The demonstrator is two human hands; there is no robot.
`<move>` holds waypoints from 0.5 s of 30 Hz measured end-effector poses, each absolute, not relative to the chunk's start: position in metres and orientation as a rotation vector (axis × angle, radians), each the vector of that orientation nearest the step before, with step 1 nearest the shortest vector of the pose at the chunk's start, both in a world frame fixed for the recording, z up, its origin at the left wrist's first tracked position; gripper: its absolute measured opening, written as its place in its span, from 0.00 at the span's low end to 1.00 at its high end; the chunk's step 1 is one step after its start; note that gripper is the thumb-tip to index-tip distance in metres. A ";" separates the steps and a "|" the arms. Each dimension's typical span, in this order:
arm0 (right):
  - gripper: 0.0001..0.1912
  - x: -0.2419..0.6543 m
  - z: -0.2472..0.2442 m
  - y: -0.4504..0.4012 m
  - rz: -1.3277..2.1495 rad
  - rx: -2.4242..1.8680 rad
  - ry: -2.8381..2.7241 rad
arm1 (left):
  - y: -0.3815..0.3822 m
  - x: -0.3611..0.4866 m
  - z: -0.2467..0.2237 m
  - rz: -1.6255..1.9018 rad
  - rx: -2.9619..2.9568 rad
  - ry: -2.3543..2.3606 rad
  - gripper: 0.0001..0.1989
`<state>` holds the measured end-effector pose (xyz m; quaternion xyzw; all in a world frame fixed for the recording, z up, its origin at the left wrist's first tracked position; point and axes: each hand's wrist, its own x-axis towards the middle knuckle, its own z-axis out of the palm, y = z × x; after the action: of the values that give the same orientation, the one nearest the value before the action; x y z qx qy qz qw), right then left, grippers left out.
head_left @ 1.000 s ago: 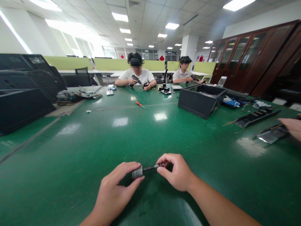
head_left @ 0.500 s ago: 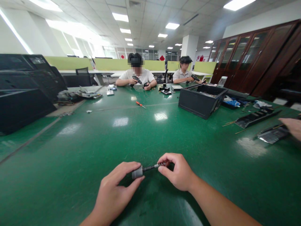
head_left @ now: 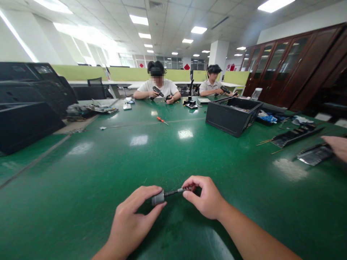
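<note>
Between my hands, just above the green table, is a motor-like part [head_left: 158, 198]: a grey cylinder with a thin dark shaft [head_left: 171, 193] sticking out to the right. My left hand [head_left: 135, 213] grips the cylinder between thumb and fingers. At the shaft's far end is a brownish ridged piece [head_left: 187, 189], which looks like a worm gear or a spring. My right hand [head_left: 204, 198] pinches that end with thumb and fingertips, and the fingers partly cover it.
An orange screwdriver [head_left: 162, 120] lies mid-table. A black bin [head_left: 223, 119] holds loose parts at the right, near dark metal pieces [head_left: 316, 154] and another person's hand [head_left: 337, 146]. Dark machine housings [head_left: 27, 122] stand at left. Two people [head_left: 156, 86] hold power drills across the table.
The part and my hands stay in nearly the same place, with only tiny shifts of the cylinder and my right fingers. The other person's hand at the right edge moves slightly.
</note>
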<state>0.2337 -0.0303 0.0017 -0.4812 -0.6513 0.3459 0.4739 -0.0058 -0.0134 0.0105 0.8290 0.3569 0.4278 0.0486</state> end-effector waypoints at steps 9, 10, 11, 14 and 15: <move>0.05 0.237 -0.008 -0.026 0.945 -1.126 -1.468 | -0.012 -0.006 0.012 1.293 2.541 1.080 0.11; 0.06 0.238 -0.010 -0.023 1.017 -1.098 -1.392 | -0.012 -0.006 0.012 1.291 2.533 1.085 0.11; 0.08 0.238 -0.011 -0.020 1.127 -1.044 -1.274 | -0.012 -0.006 0.012 1.285 2.522 1.089 0.12; 0.19 0.240 -0.015 -0.011 1.289 -0.882 -0.841 | -0.012 -0.007 0.012 1.266 2.449 1.111 0.11; 0.22 0.240 -0.015 -0.009 1.310 -0.842 -0.723 | -0.012 -0.007 0.011 1.253 2.401 1.138 0.11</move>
<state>0.2404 -0.0091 -0.0149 -0.3711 -0.3188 0.5775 0.6536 -0.0065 -0.0119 0.0114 0.8131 0.3854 0.4242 0.1018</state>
